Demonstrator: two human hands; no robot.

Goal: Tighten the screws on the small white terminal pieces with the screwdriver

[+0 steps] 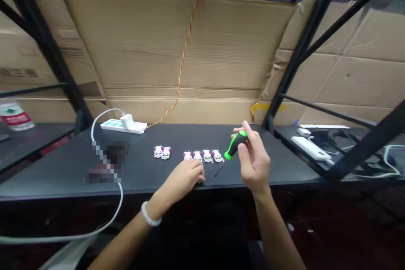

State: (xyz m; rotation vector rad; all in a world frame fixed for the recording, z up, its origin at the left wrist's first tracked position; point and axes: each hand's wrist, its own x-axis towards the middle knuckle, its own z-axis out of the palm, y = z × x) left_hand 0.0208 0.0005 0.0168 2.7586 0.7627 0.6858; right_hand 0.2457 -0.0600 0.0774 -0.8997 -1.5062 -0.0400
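Observation:
My right hand (255, 160) grips a green and black screwdriver (236, 145) by its handle, with the thin shaft slanting down and left toward the table. My left hand (186, 174), a pale bracelet at its wrist, rests at the table's front part with its fingers curled down. What its fingertips hold, if anything, is hidden. Just beyond it stands a row of several small white and purple parts (206, 155), partly covered by the hand at the left end. Two more such parts (162, 152) lie side by side farther left.
On the black tabletop (139, 177), a white power strip (123, 125) with a plugged-in adapter lies at the back left. A white cable (119, 202) loops over the front edge. Cardboard (177, 42) lines the back, and black metal posts (289, 76) frame both sides. A blurred-out object (109, 162) lies left.

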